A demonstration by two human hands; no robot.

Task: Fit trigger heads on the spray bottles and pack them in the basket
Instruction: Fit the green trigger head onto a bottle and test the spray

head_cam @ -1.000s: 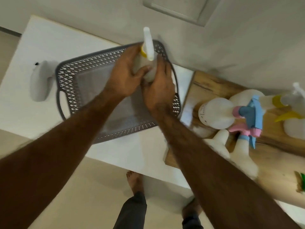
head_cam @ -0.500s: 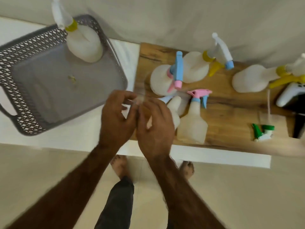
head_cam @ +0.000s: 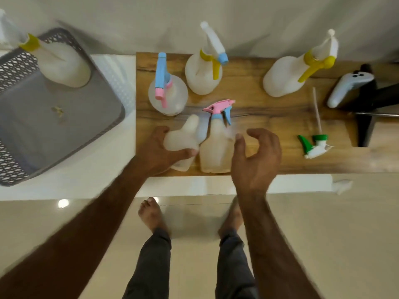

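My left hand (head_cam: 158, 153) is shut on a headless translucent bottle (head_cam: 183, 137) at the near edge of the wooden board (head_cam: 269, 126). My right hand (head_cam: 254, 158) hovers open, fingers curled, just right of a bottle with a pink and blue trigger head (head_cam: 217, 145). A loose green and white trigger head (head_cam: 314, 145) with its long dip tube lies on the board to the right. In the grey basket (head_cam: 103, 130) at the left stands one bottle with a yellow collar (head_cam: 62, 63).
Three more bottles with heads stand at the back of the board: a blue and pink one (head_cam: 167, 93), a yellow and white one (head_cam: 204, 72) and another yellow one (head_cam: 289, 76). A white controller (head_cam: 345, 87) rests on a black stand at the far right.
Both hands left the yellow-collared bottle standing in the basket and moved right to the board. My left hand took hold of the headless bottle; my right hand opened beside the pink-headed one.
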